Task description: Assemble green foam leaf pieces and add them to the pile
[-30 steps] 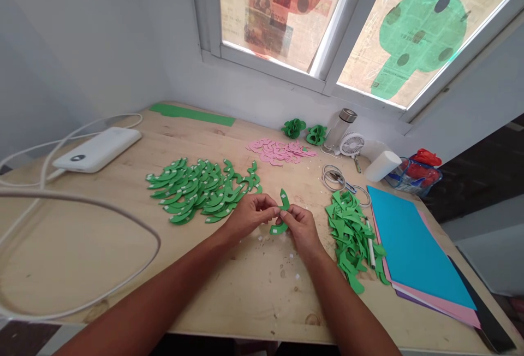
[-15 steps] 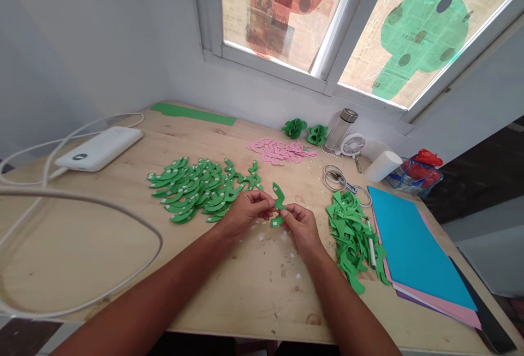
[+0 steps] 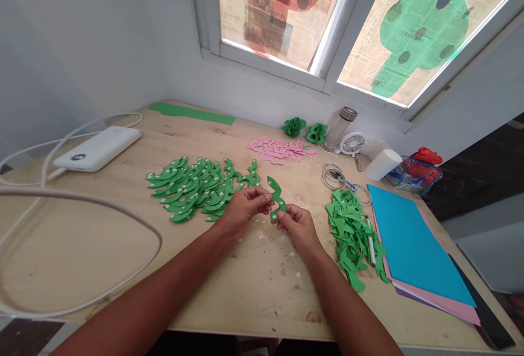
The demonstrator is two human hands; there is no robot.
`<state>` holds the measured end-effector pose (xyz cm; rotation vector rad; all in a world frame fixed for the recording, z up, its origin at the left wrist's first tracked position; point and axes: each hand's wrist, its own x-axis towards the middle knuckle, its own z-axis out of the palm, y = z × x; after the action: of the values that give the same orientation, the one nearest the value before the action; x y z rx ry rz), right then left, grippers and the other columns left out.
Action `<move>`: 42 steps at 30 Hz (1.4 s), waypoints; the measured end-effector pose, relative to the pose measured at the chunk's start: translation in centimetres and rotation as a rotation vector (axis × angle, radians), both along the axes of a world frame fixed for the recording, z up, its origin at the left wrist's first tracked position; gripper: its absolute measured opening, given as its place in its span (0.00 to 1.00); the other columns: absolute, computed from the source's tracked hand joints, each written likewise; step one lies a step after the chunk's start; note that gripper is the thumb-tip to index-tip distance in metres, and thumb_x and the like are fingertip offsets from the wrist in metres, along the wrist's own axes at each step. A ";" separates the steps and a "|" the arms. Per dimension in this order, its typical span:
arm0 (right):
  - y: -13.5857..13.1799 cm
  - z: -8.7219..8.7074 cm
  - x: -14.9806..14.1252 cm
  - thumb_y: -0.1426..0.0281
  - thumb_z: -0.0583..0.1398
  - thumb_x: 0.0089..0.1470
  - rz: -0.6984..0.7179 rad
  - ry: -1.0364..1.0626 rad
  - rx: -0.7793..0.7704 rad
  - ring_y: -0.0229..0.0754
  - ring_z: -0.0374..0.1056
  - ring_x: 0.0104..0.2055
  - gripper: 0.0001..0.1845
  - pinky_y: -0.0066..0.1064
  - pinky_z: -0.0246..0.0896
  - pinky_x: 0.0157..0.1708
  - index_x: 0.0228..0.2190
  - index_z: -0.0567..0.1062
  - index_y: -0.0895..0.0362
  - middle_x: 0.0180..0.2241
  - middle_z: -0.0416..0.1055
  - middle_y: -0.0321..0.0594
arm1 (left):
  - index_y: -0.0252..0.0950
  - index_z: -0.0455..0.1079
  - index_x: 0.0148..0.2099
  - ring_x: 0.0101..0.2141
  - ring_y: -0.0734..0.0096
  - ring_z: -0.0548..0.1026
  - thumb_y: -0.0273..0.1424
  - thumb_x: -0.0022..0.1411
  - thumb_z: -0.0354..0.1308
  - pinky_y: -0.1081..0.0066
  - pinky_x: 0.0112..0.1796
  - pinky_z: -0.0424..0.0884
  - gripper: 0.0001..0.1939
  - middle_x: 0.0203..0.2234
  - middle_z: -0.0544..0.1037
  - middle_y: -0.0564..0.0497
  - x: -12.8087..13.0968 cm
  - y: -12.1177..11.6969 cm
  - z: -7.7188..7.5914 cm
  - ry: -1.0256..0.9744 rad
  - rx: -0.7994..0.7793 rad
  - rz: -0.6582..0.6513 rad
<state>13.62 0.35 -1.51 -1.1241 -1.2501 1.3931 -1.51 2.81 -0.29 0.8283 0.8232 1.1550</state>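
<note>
A wavy strip of green craft paper or foam (image 3: 275, 187) with small white squares is held up above the middle of the table. My right hand (image 3: 298, 224) pinches its lower end between thumb and fingers. My left hand (image 3: 246, 205) is closed beside the strip's inner curve, thumb against fingertips; whether these grip its edge or some tiny bit, I cannot make out. Just left lies a spread of similar green curved strips (image 3: 196, 184) with white squares. A heap of green cut-outs (image 3: 347, 225) lies right of my right hand.
Pink cut-outs (image 3: 278, 149) and two green paper balls (image 3: 293, 126) lie at the back. A bottle (image 3: 339, 126), small fan (image 3: 352, 142) and white roll (image 3: 382, 165) stand back right. Blue sheets (image 3: 417, 241) lie right. A power bank (image 3: 98, 148) and looping cable (image 3: 159, 241) occupy the left.
The green strip has tilted, its upper end swinging left and up. Both hands stay close together around it, with my right hand still pinching the lower end.
</note>
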 end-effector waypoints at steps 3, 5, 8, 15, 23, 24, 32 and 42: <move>0.0 -0.1 -0.1 0.62 0.62 0.44 -0.021 -0.017 -0.001 0.32 0.60 0.19 0.13 0.24 0.53 0.21 0.21 0.72 0.59 0.19 0.71 0.36 | 0.32 0.69 0.25 0.23 0.76 0.70 0.30 0.45 0.66 0.75 0.27 0.66 0.08 0.21 0.75 0.52 0.0 0.0 -0.1 -0.046 -0.037 -0.012; 0.0 -0.2 -0.1 0.62 0.62 0.45 -0.031 -0.034 0.002 0.33 0.60 0.19 0.13 0.24 0.53 0.21 0.20 0.71 0.59 0.18 0.71 0.35 | 0.32 0.69 0.25 0.23 0.76 0.70 0.30 0.46 0.66 0.75 0.27 0.66 0.09 0.21 0.75 0.52 0.1 -0.1 -0.2 -0.068 -0.062 -0.024; 0.0 -0.3 0.0 0.62 0.61 0.46 -0.020 -0.038 0.009 0.32 0.60 0.19 0.13 0.24 0.53 0.21 0.21 0.71 0.59 0.19 0.71 0.35 | 0.32 0.69 0.26 0.23 0.77 0.71 0.30 0.45 0.66 0.76 0.26 0.66 0.09 0.21 0.75 0.51 0.1 -0.1 -0.3 -0.073 -0.092 -0.016; -0.2 0.0 0.0 0.58 0.60 0.47 0.055 -0.049 0.009 0.34 0.61 0.20 0.16 0.25 0.53 0.21 0.23 0.72 0.59 0.20 0.72 0.37 | 0.32 0.69 0.27 0.23 0.76 0.71 0.30 0.44 0.67 0.75 0.27 0.67 0.10 0.21 0.75 0.52 0.2 -0.2 0.1 -0.125 -0.102 0.002; -0.2 -0.3 0.0 0.58 0.60 0.47 0.049 -0.052 0.014 0.34 0.59 0.20 0.16 0.25 0.52 0.21 0.23 0.73 0.59 0.20 0.72 0.37 | 0.31 0.69 0.27 0.23 0.75 0.72 0.29 0.44 0.67 0.76 0.25 0.67 0.10 0.21 0.75 0.51 0.3 -0.5 0.4 -0.161 -0.121 -0.011; -0.2 -0.3 0.0 0.58 0.60 0.47 0.048 -0.050 0.014 0.34 0.60 0.20 0.16 0.25 0.52 0.22 0.23 0.73 0.59 0.19 0.71 0.37 | 0.31 0.69 0.27 0.23 0.75 0.72 0.29 0.44 0.67 0.76 0.25 0.67 0.10 0.21 0.75 0.51 0.3 -0.5 0.5 -0.162 -0.123 -0.012; -0.1 -0.4 0.1 0.59 0.61 0.47 0.046 0.037 -0.015 0.34 0.61 0.21 0.14 0.25 0.52 0.23 0.25 0.73 0.59 0.20 0.71 0.37 | 0.32 0.68 0.29 0.21 0.77 0.73 0.29 0.45 0.67 0.78 0.23 0.66 0.10 0.23 0.77 0.51 0.1 -0.3 0.2 -0.161 -0.135 -0.016; -0.4 0.6 0.1 0.68 0.67 0.39 0.114 0.411 -0.183 0.31 0.60 0.22 0.13 0.23 0.53 0.21 0.29 0.74 0.57 0.23 0.68 0.33 | 0.32 0.68 0.29 0.24 0.76 0.73 0.27 0.48 0.65 0.77 0.28 0.69 0.08 0.24 0.76 0.49 0.1 -0.3 0.0 -0.260 -0.170 -0.108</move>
<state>13.75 -0.03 -0.86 -0.8360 -0.9156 1.7480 -1.43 2.50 -0.34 0.5615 0.6437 1.0550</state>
